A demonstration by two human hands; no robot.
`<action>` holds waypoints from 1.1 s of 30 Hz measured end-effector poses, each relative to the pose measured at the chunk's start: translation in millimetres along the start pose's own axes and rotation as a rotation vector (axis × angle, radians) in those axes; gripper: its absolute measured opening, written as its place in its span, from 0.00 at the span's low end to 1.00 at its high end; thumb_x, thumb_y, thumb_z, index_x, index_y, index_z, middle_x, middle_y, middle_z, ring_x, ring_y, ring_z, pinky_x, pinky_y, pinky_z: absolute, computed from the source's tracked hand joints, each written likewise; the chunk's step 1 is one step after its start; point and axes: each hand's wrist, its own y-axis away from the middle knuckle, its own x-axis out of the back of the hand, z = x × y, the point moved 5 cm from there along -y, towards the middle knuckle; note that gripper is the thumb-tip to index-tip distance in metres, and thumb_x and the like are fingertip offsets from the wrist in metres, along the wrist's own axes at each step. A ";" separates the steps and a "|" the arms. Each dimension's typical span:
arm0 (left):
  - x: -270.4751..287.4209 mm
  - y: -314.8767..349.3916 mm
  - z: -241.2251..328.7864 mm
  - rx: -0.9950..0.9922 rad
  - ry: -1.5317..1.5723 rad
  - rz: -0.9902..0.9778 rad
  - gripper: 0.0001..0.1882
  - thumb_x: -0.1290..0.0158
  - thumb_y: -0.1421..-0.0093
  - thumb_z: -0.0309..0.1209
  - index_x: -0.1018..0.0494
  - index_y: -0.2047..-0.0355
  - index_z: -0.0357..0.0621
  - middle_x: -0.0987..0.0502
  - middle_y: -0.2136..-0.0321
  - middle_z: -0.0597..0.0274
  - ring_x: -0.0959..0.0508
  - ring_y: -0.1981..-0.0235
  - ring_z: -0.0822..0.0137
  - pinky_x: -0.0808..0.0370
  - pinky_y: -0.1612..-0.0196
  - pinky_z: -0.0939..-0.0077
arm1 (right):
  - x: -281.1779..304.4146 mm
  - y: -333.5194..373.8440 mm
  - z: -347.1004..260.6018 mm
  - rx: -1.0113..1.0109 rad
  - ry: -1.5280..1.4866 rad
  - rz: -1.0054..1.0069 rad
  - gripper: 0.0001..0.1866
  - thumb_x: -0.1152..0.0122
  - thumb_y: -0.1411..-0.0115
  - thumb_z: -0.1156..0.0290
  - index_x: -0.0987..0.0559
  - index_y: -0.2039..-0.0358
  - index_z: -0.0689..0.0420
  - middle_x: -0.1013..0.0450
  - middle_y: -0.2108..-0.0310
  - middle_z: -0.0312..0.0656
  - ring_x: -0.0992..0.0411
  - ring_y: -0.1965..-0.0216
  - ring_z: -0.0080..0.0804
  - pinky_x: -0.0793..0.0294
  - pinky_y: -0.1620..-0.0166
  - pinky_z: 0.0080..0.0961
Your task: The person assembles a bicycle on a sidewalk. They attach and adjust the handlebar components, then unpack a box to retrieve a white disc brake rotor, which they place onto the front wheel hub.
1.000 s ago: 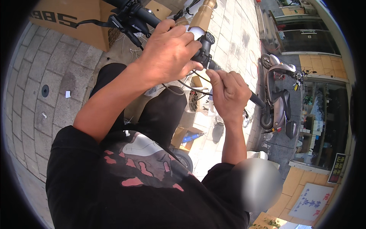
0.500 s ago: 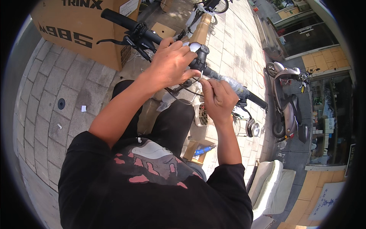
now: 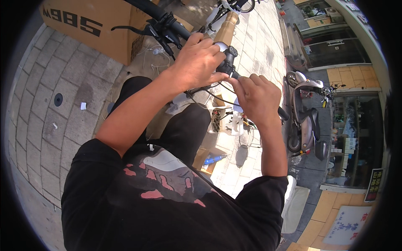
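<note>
Left grip closed: left hand (image 3: 199,62) curls over the handlebar (image 3: 180,30) just beside the stem clamp (image 3: 227,65), thumb stretched inward. Right hand (image 3: 260,98): fingers bent, thumb pointing at the same spot. A small pale piece (image 3: 231,75) shows by the thumb tips; cannot tell which hand pinches it, or whether the right grip is closed on anything. Handlebar runs slantwise ahead of the knees, from upper left to a dark end past the right hand. Step in hand, by my reading: close fingertip work at the stem clamp; next move calls for a steady bar and small, exact thumb pressure. Brake lever (image 3: 127,29) juts out leftward; black cables (image 3: 226,91) loop below the thumbs. Farther out: white tub (image 3: 215,119) of small parts; blue tool (image 3: 215,159) in an open box. Big carton (image 3: 113,42) upper left, bold dark printing on its side. Scooter (image 3: 309,113) parked at right, by a shopfront. Other writing: dark sign (image 3: 373,185) with yellow characters, white board (image 3: 345,226) with red and blue ones. Marks on the lever body too blurred to read.
</note>
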 end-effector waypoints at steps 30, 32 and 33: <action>-3.8 -0.5 2.9 0.024 -0.010 0.040 0.26 0.24 0.46 0.59 0.11 0.67 0.48 0.15 0.66 0.67 0.18 0.52 0.62 0.33 0.30 0.58 | 7.7 -23.7 17.6 0.060 -0.066 -0.230 0.13 0.19 0.33 0.59 0.09 0.70 0.53 0.24 0.78 0.38 0.22 0.75 0.39 0.26 0.71 0.40; -2.2 -1.1 3.7 0.021 0.008 0.055 0.25 0.24 0.46 0.57 0.12 0.64 0.49 0.16 0.65 0.67 0.19 0.52 0.62 0.32 0.32 0.57 | 7.1 -19.1 18.3 0.028 -0.089 -0.195 0.12 0.19 0.33 0.60 0.09 0.69 0.53 0.24 0.78 0.38 0.22 0.76 0.39 0.27 0.71 0.39; -1.6 0.1 4.3 0.019 0.023 0.055 0.25 0.23 0.46 0.55 0.13 0.61 0.49 0.17 0.65 0.67 0.19 0.52 0.61 0.31 0.34 0.56 | 5.2 -15.3 17.4 0.012 -0.107 -0.165 0.12 0.19 0.34 0.60 0.09 0.69 0.53 0.24 0.78 0.38 0.23 0.76 0.38 0.27 0.72 0.39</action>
